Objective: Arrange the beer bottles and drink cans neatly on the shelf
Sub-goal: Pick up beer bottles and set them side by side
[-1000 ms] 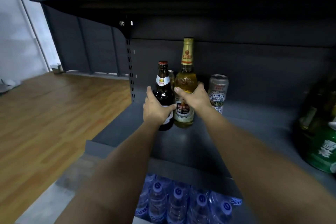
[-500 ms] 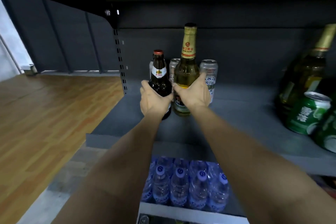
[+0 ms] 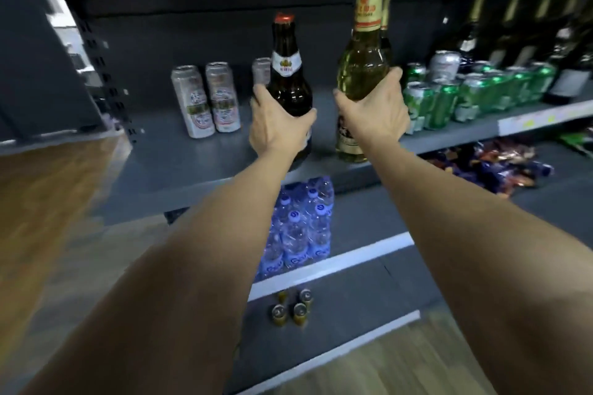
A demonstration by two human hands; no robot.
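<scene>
Two bottles in hand, one each. Left hand (image 3: pixel 277 127) wrapped round the belly of the brown bottle (image 3: pixel 287 74), thumb to the right, fingers curled behind the glass. Right hand (image 3: pixel 373 112) clamped likewise on the body of the clear bottle (image 3: pixel 364 61), gold foil at the neck, pale beer inside. Both upright, held near the front edge of the shelf (image 3: pixel 179 167); whether the bases touch the board or hang just above it, hard to tell, wrists in the way. Probably full, so weighty for their size; glass, stiff and smooth, likely slick and quick to crack if knocked together or set down hard. Best taken where held now, low on the widest part, not by the narrow neck. Worth keeping the two apart on the way. White cans (image 3: pixel 205 101) in a short row to the left at the back, a third half hidden behind the brown bottle. Green cans (image 3: pixel 449 102) crowded to the right, dark bottles (image 3: pixel 568 74) beyond them, blurred. Shelf flat, dark grey, seemingly metal, under another board overhead, so little headroom for the tall neck. Below, water bottles (image 3: pixel 298 228) in a pack, bright wrappers to the right, small cans lower down. Wooden floor (image 3: pixel 38 202) at left.
</scene>
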